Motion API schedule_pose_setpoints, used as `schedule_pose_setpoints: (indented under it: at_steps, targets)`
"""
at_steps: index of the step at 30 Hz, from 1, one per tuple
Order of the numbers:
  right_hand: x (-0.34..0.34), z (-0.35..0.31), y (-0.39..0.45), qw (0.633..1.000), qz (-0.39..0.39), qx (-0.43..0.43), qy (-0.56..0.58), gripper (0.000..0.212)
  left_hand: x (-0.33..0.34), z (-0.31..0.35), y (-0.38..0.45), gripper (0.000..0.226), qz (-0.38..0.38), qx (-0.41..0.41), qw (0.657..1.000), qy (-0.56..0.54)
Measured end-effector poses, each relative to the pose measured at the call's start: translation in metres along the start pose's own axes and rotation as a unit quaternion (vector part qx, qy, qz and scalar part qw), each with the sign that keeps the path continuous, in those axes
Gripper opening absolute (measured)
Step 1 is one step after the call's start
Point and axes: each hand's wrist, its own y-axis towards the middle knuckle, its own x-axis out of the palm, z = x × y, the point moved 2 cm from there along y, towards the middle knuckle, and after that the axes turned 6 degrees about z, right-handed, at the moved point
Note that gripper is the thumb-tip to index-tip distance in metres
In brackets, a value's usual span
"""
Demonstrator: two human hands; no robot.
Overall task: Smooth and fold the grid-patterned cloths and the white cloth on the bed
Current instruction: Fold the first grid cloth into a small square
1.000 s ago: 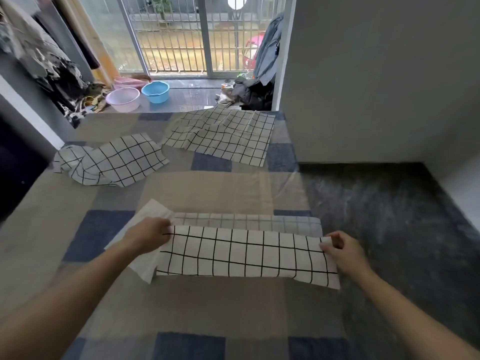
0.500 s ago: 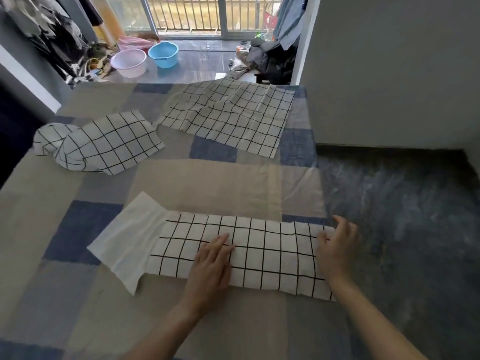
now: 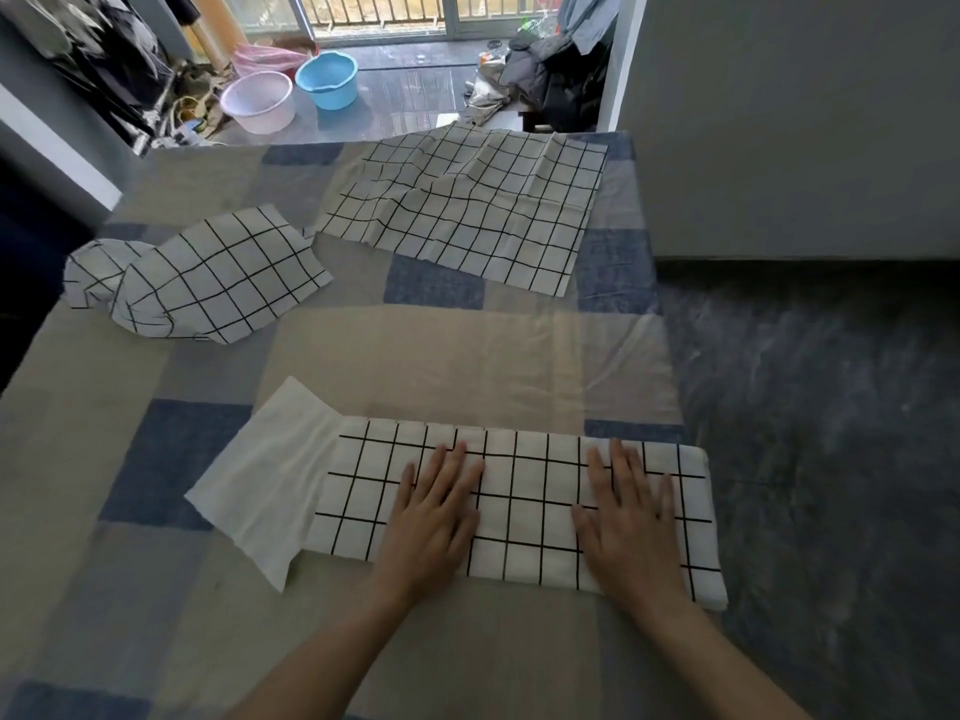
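Both hands lay flat, palms down and fingers spread, gripping nothing, on a long folded strip of white cloth with a black grid pattern (image 3: 524, 506) that stretched across the near part of the bed. The left hand (image 3: 434, 517) pressed near the strip's middle, and the right hand (image 3: 631, 511) pressed closer to its right end, the two well apart. A plain white cloth (image 3: 260, 485) stuck out from under the strip's left end, lying at an angle on the bed's beige, grey and blue patchwork cover (image 3: 415, 356). Farther up the bed, a second grid-patterned cloth with a finer check (image 3: 467, 205) lay spread but wrinkled near the far right corner. To its left, a third grid-patterned cloth with larger squares (image 3: 208, 275) lay rumpled, its left end bunched into a lump near the bed's edge. Beyond the bed, a pale pink plastic basin (image 3: 257, 102) and a blue plastic basin (image 3: 330, 77) stood side by side on the floor.
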Motion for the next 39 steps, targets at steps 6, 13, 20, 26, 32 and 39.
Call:
schedule_pose_setpoints:
  at_steps: [6, 13, 20, 26, 32, 39]
  targets:
    - [0.001, 0.001, -0.003, 1.000, 0.003, -0.006, -0.001, 0.069, 0.002, 0.002, -0.005, 0.059, 0.003, -0.019, 1.000, 0.006]
    - [0.000, 0.000, -0.001, 1.000, 0.004, 0.004, -0.006, 0.069, 0.002, -0.003, 0.000, 0.059, -0.002, -0.019, 1.000, 0.017]
    - [0.000, 0.000, 0.004, 1.000, -0.003, 0.008, -0.004, 0.070, 0.000, -0.006, 0.005, 0.061, -0.002, -0.020, 1.000, 0.020]
    - [0.001, 0.001, 0.005, 1.000, 0.003, 0.008, -0.013, 0.071, -0.004, -0.010, 0.010, 0.066, -0.004, -0.014, 1.000, 0.021]
    - [0.003, 0.001, 0.005, 1.000, -0.007, 0.012, -0.011, 0.071, -0.006, -0.016, 0.013, 0.070, 0.006, 0.009, 0.999, 0.036]
    - [0.001, 0.000, 0.005, 1.000, -0.008, 0.014, -0.013, 0.072, -0.009, -0.046, 0.025, 0.062, 0.002, 0.001, 0.999, 0.045]
